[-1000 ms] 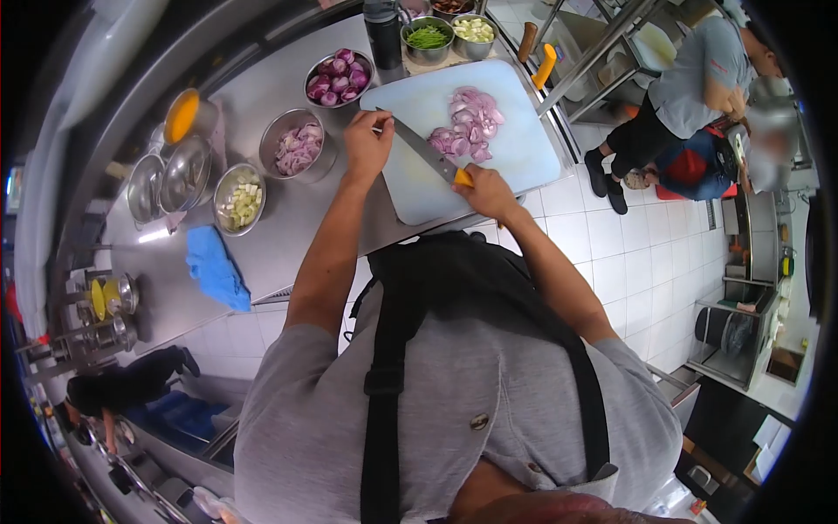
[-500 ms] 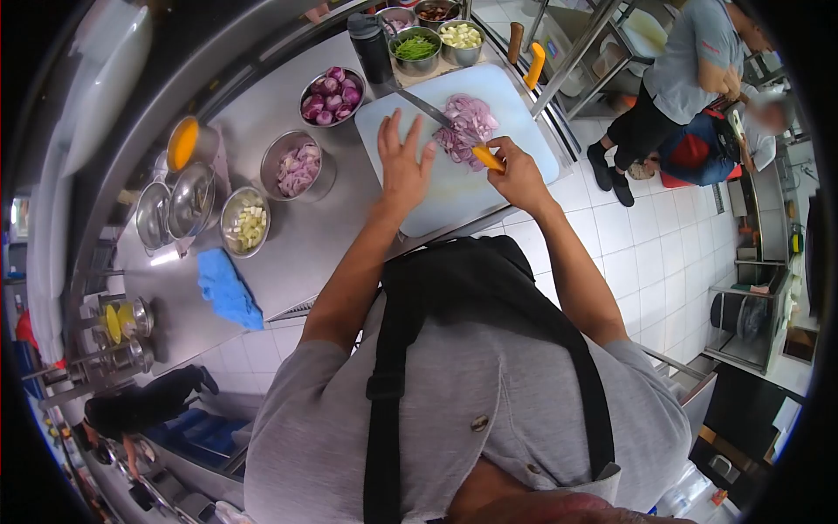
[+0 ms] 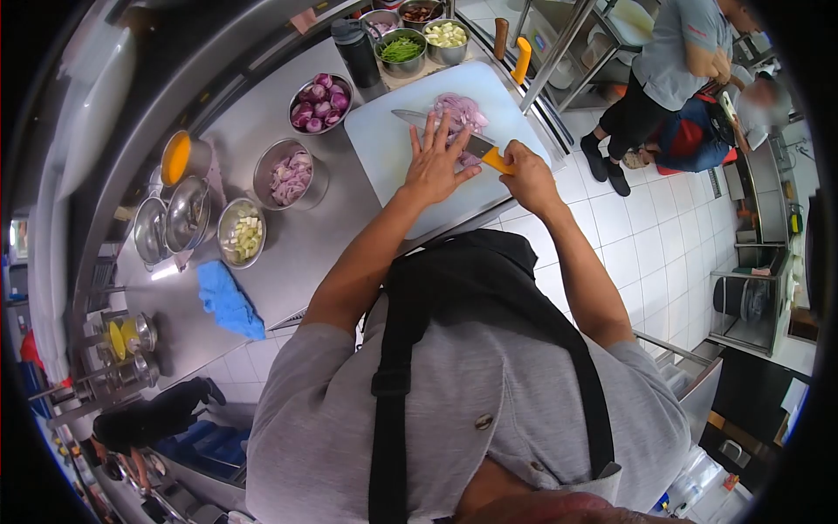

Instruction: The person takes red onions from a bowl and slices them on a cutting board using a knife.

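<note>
My right hand (image 3: 529, 180) is closed around the yellow handle of a kitchen knife (image 3: 497, 161), whose blade points left across the white cutting board (image 3: 375, 131). My left hand (image 3: 435, 168) has its fingers stretched out and spread over the blade, partly hiding it; whether the fingertips press on the metal I cannot tell. Sliced red onion (image 3: 463, 109) lies in a heap on the board just beyond the blade, with some slices beneath it. To the left of the board stand a bowl of peeled whole red onions (image 3: 321, 103) and a steel bowl of cut onion (image 3: 291, 177).
A dark bottle (image 3: 356, 54) and bowls of chopped greens (image 3: 401, 51) and pale cubes (image 3: 446, 37) line the far edge. A bowl of pale chopped pieces (image 3: 242, 233) and a blue cloth (image 3: 229, 299) are at left. Another person (image 3: 681, 61) stands at right.
My left hand has moved right and forward, from above the board's left part to over the knife blade. The blade now lies flatter across the board, my right hand still gripping the handle.
</note>
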`<state>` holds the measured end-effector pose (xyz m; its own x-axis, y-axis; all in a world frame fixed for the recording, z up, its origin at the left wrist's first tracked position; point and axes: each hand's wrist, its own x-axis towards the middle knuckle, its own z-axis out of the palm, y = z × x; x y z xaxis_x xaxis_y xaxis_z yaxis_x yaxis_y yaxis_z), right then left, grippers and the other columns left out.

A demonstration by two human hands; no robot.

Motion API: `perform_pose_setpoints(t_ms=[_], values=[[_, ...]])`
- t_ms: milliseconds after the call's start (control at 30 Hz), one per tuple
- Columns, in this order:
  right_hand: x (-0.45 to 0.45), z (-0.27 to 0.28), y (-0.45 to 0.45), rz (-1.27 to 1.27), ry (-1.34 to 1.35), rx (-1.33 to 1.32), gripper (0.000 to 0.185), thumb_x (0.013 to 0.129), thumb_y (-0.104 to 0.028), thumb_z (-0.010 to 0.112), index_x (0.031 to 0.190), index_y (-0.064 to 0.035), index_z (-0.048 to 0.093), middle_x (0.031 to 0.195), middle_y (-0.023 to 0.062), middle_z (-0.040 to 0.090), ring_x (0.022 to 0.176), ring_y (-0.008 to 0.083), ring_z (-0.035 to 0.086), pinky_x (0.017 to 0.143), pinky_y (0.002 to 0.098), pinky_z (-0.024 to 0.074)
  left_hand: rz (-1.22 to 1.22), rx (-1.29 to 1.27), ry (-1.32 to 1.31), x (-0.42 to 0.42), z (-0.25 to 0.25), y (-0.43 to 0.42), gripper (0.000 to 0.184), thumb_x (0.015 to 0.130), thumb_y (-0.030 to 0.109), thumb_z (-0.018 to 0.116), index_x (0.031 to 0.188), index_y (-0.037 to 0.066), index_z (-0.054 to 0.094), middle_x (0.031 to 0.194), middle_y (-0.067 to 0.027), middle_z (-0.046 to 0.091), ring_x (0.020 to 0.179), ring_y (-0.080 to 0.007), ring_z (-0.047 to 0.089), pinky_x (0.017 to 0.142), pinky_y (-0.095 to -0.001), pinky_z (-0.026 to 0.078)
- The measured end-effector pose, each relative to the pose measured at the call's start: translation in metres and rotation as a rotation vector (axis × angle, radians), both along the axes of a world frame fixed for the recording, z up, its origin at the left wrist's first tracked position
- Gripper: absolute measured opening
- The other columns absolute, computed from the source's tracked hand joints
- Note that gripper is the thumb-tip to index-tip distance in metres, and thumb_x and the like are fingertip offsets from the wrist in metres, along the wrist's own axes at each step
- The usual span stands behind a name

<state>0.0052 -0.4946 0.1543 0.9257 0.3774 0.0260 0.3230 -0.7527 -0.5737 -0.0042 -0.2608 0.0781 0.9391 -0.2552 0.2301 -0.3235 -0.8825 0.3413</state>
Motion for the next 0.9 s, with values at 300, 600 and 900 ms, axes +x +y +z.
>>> perform_pose_setpoints(t_ms=[300,600,900], values=[[-0.013,0.054,-0.078,-0.041,0.02,0.021,0.037,0.082,0.001,0.072,0.117,-0.0029,0.064,0.098,0.0187,0.073,0.086,0.0344,0.072,0.079,0.0418,0.0562,0.26,-0.022,-0.002,0.026,-0.028,0.036,0.078,0.101,0.059,0.062,0.164,0.016,0.044,0.177,-0.0248,0.012,0.163,-0.0457,0.006,0.127,-0.0705,0.002],[-0.005,0.019,-0.067,-0.142,0.545,0.498,0.037,0.099,-0.015,0.061,0.128,0.0062,0.066,0.085,0.0105,0.07,0.061,0.012,0.062,0.059,0.0266,0.0503,0.199,-0.406,-0.317,0.032,0.003,0.041,0.029,0.096,0.018,0.073,0.123,0.013,0.081,0.159,-0.0248,0.049,0.148,-0.047,0.041,0.124,-0.0542,0.034],[-0.007,0.005,-0.021,-0.03,0.42,0.318,0.029,0.103,-0.016,0.066,0.127,-0.0011,0.072,0.075,0.0032,0.063,0.055,0.0094,0.054,0.051,0.0289,0.0446,0.415,-0.265,-0.413,0.031,0.018,0.086,0.032,0.089,0.013,0.078,0.12,0.01,0.079,0.143,-0.0237,0.061,0.134,-0.0428,0.054,0.116,-0.0487,0.045]])
